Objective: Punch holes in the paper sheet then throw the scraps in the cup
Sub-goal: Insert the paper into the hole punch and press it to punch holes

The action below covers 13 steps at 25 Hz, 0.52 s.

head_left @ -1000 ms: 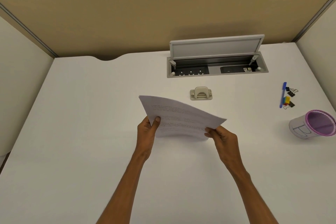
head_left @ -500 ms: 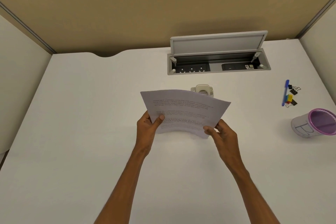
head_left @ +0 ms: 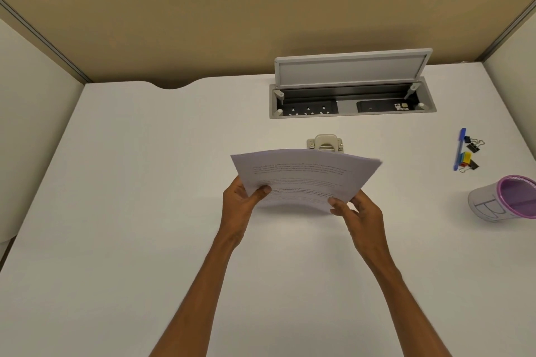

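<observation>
A printed white paper sheet (head_left: 304, 177) hangs above the middle of the white desk, bowed upward. My left hand (head_left: 240, 200) pinches its near left edge with the thumb on top. My right hand (head_left: 356, 211) grips its near right edge. The sheet's far edge covers the front of a small beige hole punch (head_left: 325, 142), which stands on the desk just behind it. A cup (head_left: 490, 206) with a purple rim and a drawn letter on its side stands at the far right, tilted toward me in this view.
A recessed socket box (head_left: 352, 107) with its grey lid raised sits at the back of the desk (head_left: 145, 211). A blue pen (head_left: 459, 149) and several binder clips (head_left: 471, 153) lie at the right. Partition walls close the left, back and right sides.
Both hands have carried the sheet away from me and levelled it; its far edge now overlaps the hole punch, which was fully visible a second ago.
</observation>
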### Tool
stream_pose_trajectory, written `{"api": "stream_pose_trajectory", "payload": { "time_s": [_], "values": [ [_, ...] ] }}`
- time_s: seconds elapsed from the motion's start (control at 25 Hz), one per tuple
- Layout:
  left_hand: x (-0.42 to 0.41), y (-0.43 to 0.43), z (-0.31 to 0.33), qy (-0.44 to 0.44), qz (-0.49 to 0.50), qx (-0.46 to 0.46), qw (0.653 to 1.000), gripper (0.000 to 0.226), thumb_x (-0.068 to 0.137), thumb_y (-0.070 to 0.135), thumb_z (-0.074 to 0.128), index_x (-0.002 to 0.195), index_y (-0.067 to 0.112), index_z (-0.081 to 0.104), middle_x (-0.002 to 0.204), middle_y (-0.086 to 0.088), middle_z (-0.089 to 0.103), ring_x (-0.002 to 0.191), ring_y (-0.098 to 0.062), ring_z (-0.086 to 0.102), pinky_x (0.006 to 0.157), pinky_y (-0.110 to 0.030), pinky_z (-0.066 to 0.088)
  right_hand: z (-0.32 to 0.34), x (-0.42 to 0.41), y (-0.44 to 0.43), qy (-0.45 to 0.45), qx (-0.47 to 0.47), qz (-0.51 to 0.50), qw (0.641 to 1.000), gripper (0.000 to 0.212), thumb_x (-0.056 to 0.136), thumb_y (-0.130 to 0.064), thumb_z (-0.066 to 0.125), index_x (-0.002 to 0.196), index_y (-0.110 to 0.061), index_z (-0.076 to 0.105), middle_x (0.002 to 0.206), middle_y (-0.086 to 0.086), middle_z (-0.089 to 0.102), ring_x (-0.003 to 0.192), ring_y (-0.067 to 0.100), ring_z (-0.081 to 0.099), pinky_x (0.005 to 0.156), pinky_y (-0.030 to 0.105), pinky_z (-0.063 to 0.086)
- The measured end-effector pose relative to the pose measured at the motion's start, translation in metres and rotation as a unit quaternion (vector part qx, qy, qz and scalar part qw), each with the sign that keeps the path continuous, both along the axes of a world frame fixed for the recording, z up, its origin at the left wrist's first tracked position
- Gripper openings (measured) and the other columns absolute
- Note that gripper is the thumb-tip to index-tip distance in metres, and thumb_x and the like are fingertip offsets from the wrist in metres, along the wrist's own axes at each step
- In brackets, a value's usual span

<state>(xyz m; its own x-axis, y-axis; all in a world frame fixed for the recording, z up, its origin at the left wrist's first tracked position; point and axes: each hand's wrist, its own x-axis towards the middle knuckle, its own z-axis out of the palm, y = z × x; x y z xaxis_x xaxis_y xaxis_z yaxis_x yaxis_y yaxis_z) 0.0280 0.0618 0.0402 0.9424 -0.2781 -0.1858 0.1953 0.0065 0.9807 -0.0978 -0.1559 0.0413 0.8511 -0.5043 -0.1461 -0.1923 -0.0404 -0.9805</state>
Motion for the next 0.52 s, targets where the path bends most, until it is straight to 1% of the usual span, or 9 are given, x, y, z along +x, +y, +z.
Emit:
{"api": "stream_pose_trajectory", "payload": {
  "time_s": [0.12, 0.24, 0.28, 0.32, 0.36, 0.4, 0.44, 0.48, 0.52],
  "values": [
    [0.000, -0.003, -0.006, 0.008, -0.001, 0.017, 1.000, 0.031, 0.085, 0.023, 0.076, 0.105, 0.047, 0.072, 0.110, 0.014, 0.075, 0.101, -0.005, 0.070, 0.083, -0.013, 0.055, -0.007, 0.002, 0.001, -0.007, 0.012, 0.000, 1.000, 0.030, 0.096, -0.022, 0.065, 0.117, -0.042, 0.067, 0.119, -0.014, 0.071, 0.100, 0.012, 0.070, 0.083, 0.026, 0.060],
    [-0.003, -0.008, -0.010, 0.011, 0.003, 0.021, 1.000, 0.026, 0.091, 0.026, 0.071, 0.106, 0.047, 0.071, 0.111, 0.016, 0.075, 0.102, -0.004, 0.070, 0.085, -0.015, 0.055, -0.013, 0.002, 0.006, 0.006, -0.003, -0.018, 1.000, 0.020, 0.101, -0.023, 0.058, 0.116, -0.033, 0.066, 0.118, -0.010, 0.072, 0.097, 0.006, 0.071, 0.085, 0.024, 0.058],
    [-0.003, -0.010, -0.009, 0.013, 0.006, 0.021, 1.000, 0.023, 0.091, 0.027, 0.070, 0.107, 0.044, 0.071, 0.110, 0.015, 0.075, 0.101, -0.006, 0.070, 0.085, -0.017, 0.057, -0.013, 0.003, 0.008, 0.013, -0.020, -0.030, 0.999, 0.018, 0.102, -0.022, 0.056, 0.113, -0.033, 0.065, 0.117, -0.007, 0.072, 0.094, 0.002, 0.070, 0.082, 0.018, 0.056],
    [-0.002, -0.012, -0.008, 0.015, 0.014, 0.019, 1.000, 0.021, 0.092, 0.028, 0.069, 0.109, 0.041, 0.070, 0.109, 0.014, 0.076, 0.100, -0.008, 0.071, 0.084, -0.019, 0.058, -0.012, 0.006, 0.009, 0.017, -0.043, -0.041, 0.998, 0.018, 0.103, -0.022, 0.055, 0.110, -0.036, 0.064, 0.115, -0.001, 0.070, 0.091, 0.001, 0.067, 0.078, 0.010, 0.053],
    [0.001, -0.013, -0.006, 0.018, 0.026, 0.017, 0.999, 0.020, 0.092, 0.029, 0.069, 0.110, 0.038, 0.070, 0.108, 0.012, 0.076, 0.098, -0.010, 0.072, 0.081, -0.020, 0.059, -0.010, 0.010, 0.010, 0.020, -0.067, -0.048, 0.996, 0.020, 0.102, -0.022, 0.055, 0.107, -0.040, 0.062, 0.112, 0.003, 0.066, 0.091, 0.003, 0.064, 0.075, 0.006, 0.049],
    [0.005, -0.012, -0.003, 0.020, 0.039, 0.016, 0.999, 0.019, 0.092, 0.030, 0.070, 0.110, 0.035, 0.070, 0.107, 0.011, 0.077, 0.096, -0.011, 0.073, 0.078, -0.020, 0.059, -0.007, 0.016, 0.011, 0.021, -0.088, -0.050, 0.995, 0.020, 0.102, -0.023, 0.055, 0.107, -0.040, 0.063, 0.111, 0.006, 0.063, 0.095, 0.009, 0.061, 0.076, 0.006, 0.048],
    [0.010, -0.010, 0.001, 0.024, 0.051, 0.017, 0.998, 0.018, 0.092, 0.031, 0.070, 0.110, 0.033, 0.071, 0.105, 0.010, 0.077, 0.094, -0.011, 0.074, 0.075, -0.020, 0.059, -0.004, 0.022, 0.012, 0.025, -0.102, -0.046, 0.993, 0.018, 0.102, -0.025, 0.056, 0.111, -0.036, 0.065, 0.112, 0.006, 0.062, 0.102, 0.016, 0.058, 0.082, 0.011, 0.050],
    [0.016, -0.008, 0.005, 0.029, 0.061, 0.019, 0.998, 0.018, 0.091, 0.032, 0.070, 0.109, 0.032, 0.071, 0.104, 0.011, 0.077, 0.092, -0.011, 0.074, 0.073, -0.021, 0.059, 0.000, 0.028, 0.014, 0.028, -0.112, -0.036, 0.993, 0.018, 0.102, -0.028, 0.055, 0.117, -0.030, 0.067, 0.113, 0.004, 0.063, 0.107, 0.020, 0.057, 0.086, 0.023, 0.052],
    [0.021, -0.004, 0.008, 0.037, 0.068, 0.022, 0.997, 0.018, 0.091, 0.034, 0.071, 0.108, 0.032, 0.071, 0.102, 0.011, 0.078, 0.090, -0.011, 0.075, 0.071, -0.021, 0.059, 0.004, 0.035, 0.017, 0.027, -0.114, -0.025, 0.993, 0.021, 0.103, -0.031, 0.054, 0.119, -0.026, 0.066, 0.113, 0.000, 0.065, 0.108, 0.018, 0.058, 0.086, 0.031, 0.053]
  ]
}}
